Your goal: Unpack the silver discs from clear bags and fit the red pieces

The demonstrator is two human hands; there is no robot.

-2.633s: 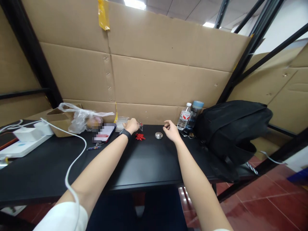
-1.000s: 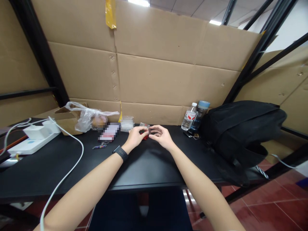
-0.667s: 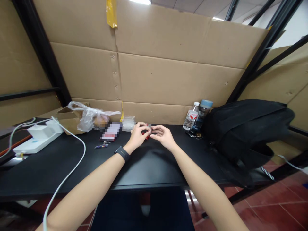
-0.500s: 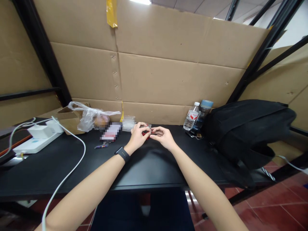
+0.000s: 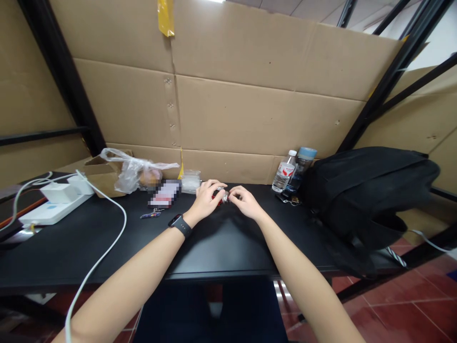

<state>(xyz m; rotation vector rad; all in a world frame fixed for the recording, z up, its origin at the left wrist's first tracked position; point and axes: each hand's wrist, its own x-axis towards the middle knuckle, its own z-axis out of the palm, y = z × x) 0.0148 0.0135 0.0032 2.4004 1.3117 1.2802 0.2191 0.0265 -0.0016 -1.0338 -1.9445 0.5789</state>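
Observation:
Over the far middle of the black desk (image 5: 228, 252), my left hand (image 5: 206, 202) is closed around a small red and silvery object (image 5: 225, 196). Its fingers hide most of that object, so I cannot tell its kind. My right hand (image 5: 245, 202) is pinched at the object's right side, thumb and forefinger together. Whatever lies between those two fingertips is too small to make out. A dark watch (image 5: 180, 224) is strapped on my left wrist. Just left of my left hand stands a clear plastic packet with white contents (image 5: 191, 182).
A badge on a cord (image 5: 164, 194), a knotted plastic bag (image 5: 134, 174) and a cardboard box (image 5: 103, 176) sit at left. A white cable (image 5: 123, 228) runs from the power strip (image 5: 53, 207). On the right are a water bottle (image 5: 284, 172), a blue-lidded bottle (image 5: 303, 164) and a black backpack (image 5: 364, 190).
My right hand has shifted slightly right, with its fingers more curled. My left hand has turned a little, and more of the silvery part shows between the hands.

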